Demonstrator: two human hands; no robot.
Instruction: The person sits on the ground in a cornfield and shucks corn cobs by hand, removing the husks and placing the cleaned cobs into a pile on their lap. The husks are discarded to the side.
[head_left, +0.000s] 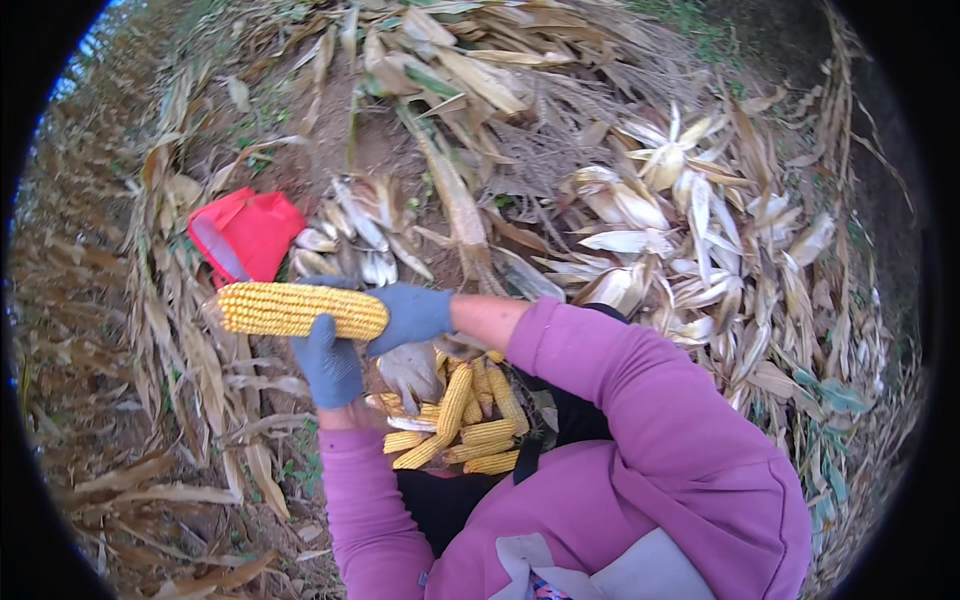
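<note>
The long yellow husked corn cob (300, 309) lies gripped between the blue-gloved left hand (328, 362), fingers wrapped beneath, and right hand (412, 315) clamping its end, seemingly stripped and ready for dropping onto the heaped cobs (460, 425) below.

Corn cob (300, 309) butt end hidden in right hand (412, 315); bag (455, 500) mostly behind sleeves.
</note>
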